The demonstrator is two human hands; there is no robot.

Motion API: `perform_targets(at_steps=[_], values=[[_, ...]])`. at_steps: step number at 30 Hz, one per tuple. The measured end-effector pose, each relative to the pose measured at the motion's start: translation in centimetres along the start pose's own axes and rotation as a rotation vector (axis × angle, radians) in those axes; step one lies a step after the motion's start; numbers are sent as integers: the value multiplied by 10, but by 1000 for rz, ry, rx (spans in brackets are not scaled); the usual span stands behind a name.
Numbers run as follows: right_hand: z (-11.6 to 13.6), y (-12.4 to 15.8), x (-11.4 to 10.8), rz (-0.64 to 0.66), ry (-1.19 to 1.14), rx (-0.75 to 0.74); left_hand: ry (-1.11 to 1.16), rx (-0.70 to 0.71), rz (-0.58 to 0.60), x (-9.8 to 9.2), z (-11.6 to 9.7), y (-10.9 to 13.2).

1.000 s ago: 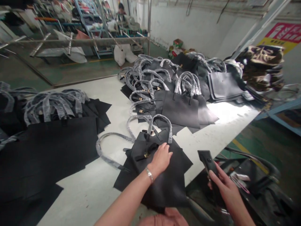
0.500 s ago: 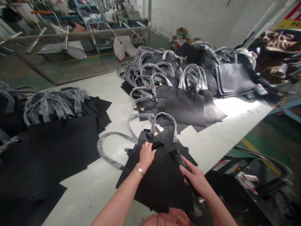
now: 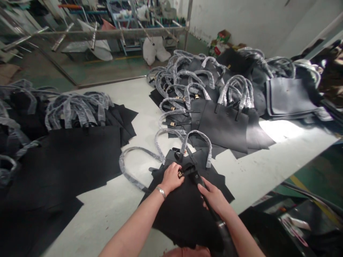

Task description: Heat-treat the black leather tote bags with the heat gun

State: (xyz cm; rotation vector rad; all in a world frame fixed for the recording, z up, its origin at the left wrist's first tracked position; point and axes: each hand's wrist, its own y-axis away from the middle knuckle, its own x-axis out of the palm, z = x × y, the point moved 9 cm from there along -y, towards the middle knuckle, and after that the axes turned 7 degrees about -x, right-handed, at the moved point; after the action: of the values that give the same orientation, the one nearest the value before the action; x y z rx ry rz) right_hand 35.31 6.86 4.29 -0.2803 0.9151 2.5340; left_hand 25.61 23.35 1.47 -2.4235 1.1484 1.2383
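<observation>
The left hand (image 3: 170, 178) and right hand (image 3: 213, 201) had come together over a black leather tote bag (image 3: 184, 214), which lay flat at the near edge of the white bench (image 3: 284, 164), with one corner reaching that edge. The clearest change from the earlier frames was in the right hand: where it had first held a black strap (image 3: 203, 190) up and off to the side, beyond the bag, it now held it across the bag's upper part. Its fingers were closed around the strap, with the thumb along the top, and the strap's far end ran from the hand up to the left hand. The left hand had moved up the panel too, and its fingers were bunched at a small gold buckle (image 3: 180, 174), though I could not tell whether they pinched it or only pressed beside it. A silver bracelet (image 3: 161, 192) sat on the left wrist. Above the bag, a plastic-wrapped handle (image 3: 195, 142) arched over the bench, and another wrapped loop (image 3: 134, 166) lay to the left. Farther along the bench stood a heap of similar bags (image 3: 222, 125) with wrapped handles and buckles, and a stack of black leather panels (image 3: 66, 167) covered the left side.
</observation>
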Motion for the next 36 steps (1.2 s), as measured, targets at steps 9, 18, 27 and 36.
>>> perform_targets(at_steps=[9,18,27,36], values=[[10,0,0,-107,139,-49,258,-70,44,-2,7,-3],[-10,49,-13,16,-176,-17,792,-227,252,25,4,26],[19,52,0,105,-339,-16,995,-167,269,18,-24,48],[19,55,-7,47,-378,-33,1063,-219,254,19,-32,61]])
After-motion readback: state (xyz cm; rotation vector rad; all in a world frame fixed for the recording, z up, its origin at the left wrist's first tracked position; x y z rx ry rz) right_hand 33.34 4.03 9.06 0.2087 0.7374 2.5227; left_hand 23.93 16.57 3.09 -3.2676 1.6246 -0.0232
